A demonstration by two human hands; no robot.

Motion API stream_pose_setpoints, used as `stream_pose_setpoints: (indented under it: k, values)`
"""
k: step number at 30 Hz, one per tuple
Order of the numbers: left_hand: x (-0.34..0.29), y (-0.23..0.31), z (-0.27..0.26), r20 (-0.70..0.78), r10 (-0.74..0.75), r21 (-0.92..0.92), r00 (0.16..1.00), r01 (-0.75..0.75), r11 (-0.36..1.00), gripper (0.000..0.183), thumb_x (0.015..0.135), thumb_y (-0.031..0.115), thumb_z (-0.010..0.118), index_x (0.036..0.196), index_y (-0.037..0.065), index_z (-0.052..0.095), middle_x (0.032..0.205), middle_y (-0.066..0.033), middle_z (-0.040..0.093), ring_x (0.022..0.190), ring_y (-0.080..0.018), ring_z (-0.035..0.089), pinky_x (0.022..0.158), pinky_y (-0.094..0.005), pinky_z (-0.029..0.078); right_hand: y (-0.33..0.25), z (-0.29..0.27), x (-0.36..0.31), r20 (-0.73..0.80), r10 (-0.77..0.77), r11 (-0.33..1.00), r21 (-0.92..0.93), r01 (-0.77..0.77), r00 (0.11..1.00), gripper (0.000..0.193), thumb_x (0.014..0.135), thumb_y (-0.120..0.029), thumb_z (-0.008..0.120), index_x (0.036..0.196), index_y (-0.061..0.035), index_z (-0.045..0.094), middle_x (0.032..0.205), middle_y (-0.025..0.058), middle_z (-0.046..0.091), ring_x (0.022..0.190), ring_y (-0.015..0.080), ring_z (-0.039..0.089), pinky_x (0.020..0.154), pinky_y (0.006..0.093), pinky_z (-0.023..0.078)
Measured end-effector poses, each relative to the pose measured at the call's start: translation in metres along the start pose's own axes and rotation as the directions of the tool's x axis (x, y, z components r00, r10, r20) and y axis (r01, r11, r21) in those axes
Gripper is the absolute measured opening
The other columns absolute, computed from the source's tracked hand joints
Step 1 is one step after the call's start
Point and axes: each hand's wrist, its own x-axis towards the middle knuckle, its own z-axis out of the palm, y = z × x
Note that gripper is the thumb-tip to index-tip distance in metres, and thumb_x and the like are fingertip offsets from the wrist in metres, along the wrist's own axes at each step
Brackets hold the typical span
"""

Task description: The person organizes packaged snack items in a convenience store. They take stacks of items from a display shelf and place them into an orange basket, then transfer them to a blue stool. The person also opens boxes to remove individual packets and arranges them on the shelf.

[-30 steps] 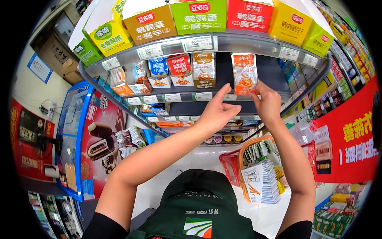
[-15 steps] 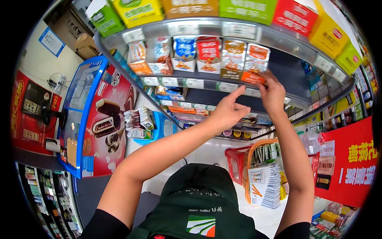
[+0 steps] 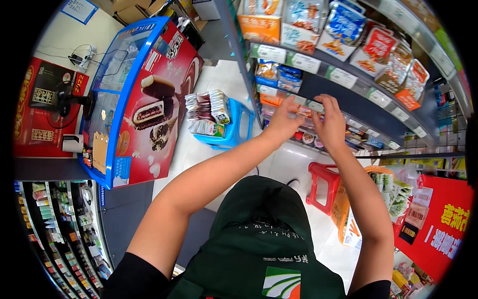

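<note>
Both my hands are in front of the lower shelves of the rack. My left hand (image 3: 284, 121) holds nothing, its fingers apart and slightly bent. Close to its right, my right hand (image 3: 329, 123) is also empty, with the thumb apart from the curved fingers. Behind and below them are low shelves with small packs, partly hidden by my fingers. On the shelf above stand display boxes of snack pouches: an orange box (image 3: 259, 28), a blue pouch (image 3: 345, 22), a red pouch (image 3: 380, 44) and a white-and-orange pouch (image 3: 417, 77) at the right end.
A blue stool (image 3: 239, 124) bearing stacked snack packs stands left of the rack, beside a blue-framed freezer (image 3: 117, 109). To the right are a red stool (image 3: 322, 187) and an orange basket (image 3: 340, 212) with packs. A red printed panel (image 3: 440, 222) stands at far right.
The view has turned, so the rack now sits further right. My right hand has let go of the orange-fronted box of pouches, and both hands are now at the lower shelves.
</note>
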Motion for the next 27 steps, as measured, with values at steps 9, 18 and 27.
stream_pose_setpoints:
  k: [9, 18, 27]
  values:
    - [0.038, -0.04, -0.07, 0.112, -0.078, 0.234, 0.991, 0.05, 0.971, 0.084, 0.08, 0.01, 0.063, 0.146, 0.024, 0.014, 0.134, -0.0169, 0.038, 0.101, -0.023, 0.053, 0.078, -0.035, 0.05, -0.01, 0.108, 0.024, 0.133, 0.168, 0.914, -0.392, -0.104, 0.977, 0.055, 0.076, -0.008, 0.058, 0.128, -0.0183, 0.043, 0.101, 0.0089, 0.056, 0.082, 0.0299, 0.063, 0.06, 0.0401, 0.054]
    - [0.056, -0.062, -0.079, 0.189, -0.148, 0.206, 0.971, 0.108, 0.973, 0.086, 0.08, 0.012, 0.063, 0.147, 0.024, 0.01, 0.136, -0.0183, 0.037, 0.107, -0.0247, 0.053, 0.083, -0.0376, 0.048, 0.003, 0.153, 0.036, 0.031, 0.274, 0.889, -0.39, -0.241, 0.961, 0.047, 0.081, -0.018, 0.057, 0.126, -0.0203, 0.044, 0.088, 0.011, 0.064, 0.072, 0.0333, 0.064, 0.058, 0.0427, 0.052]
    - [0.058, -0.052, -0.089, 0.342, -0.264, -0.334, 0.902, 0.379, 0.863, 0.073, 0.08, 0.029, 0.067, 0.139, 0.015, 0.028, 0.131, -0.0154, 0.042, 0.112, -0.0274, 0.05, 0.091, -0.0419, 0.043, 0.015, 0.148, 0.067, -0.09, 0.273, 0.861, -0.422, -0.285, 0.958, 0.017, 0.085, -0.032, 0.057, 0.091, -0.0173, 0.064, 0.071, 0.0125, 0.065, 0.065, 0.034, 0.063, 0.058, 0.0429, 0.051]
